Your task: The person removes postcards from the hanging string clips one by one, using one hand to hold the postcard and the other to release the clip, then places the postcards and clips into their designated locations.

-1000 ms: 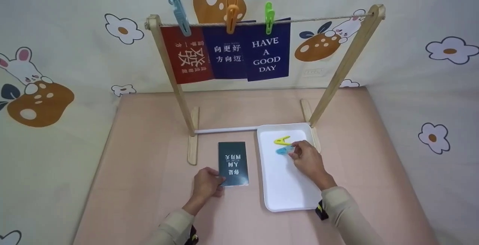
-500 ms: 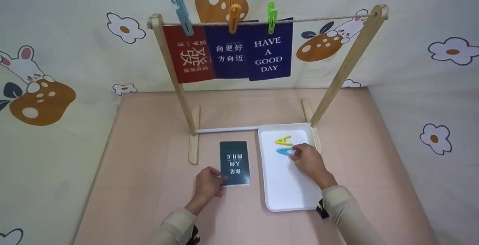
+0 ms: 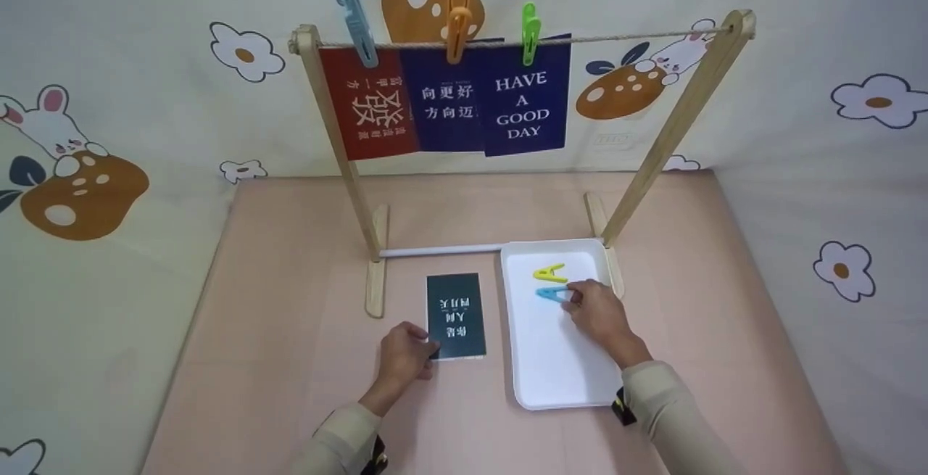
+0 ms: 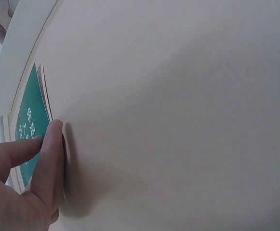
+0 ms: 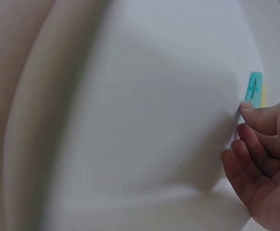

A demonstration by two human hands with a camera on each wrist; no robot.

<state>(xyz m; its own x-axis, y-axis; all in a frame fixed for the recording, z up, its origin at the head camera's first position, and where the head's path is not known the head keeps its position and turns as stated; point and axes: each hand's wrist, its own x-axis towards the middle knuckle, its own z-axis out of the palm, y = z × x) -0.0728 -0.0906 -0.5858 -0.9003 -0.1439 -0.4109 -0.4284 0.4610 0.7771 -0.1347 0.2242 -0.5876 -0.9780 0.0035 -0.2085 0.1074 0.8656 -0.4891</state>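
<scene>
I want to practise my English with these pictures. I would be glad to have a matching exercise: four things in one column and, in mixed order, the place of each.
Column 1
1. dark green rectangular card
2. orange elongated plastic clip
3. red rectangular card
4. yellow A-shaped plastic clip

Column 2
A. hanging from the thin beige rope, farthest left in the head view
B. pinched by the left hand
C. lying in the white rectangular tray
D. on the rope, the middle one of three clips

Right pairs: 1-B, 2-D, 3-A, 4-C
</scene>
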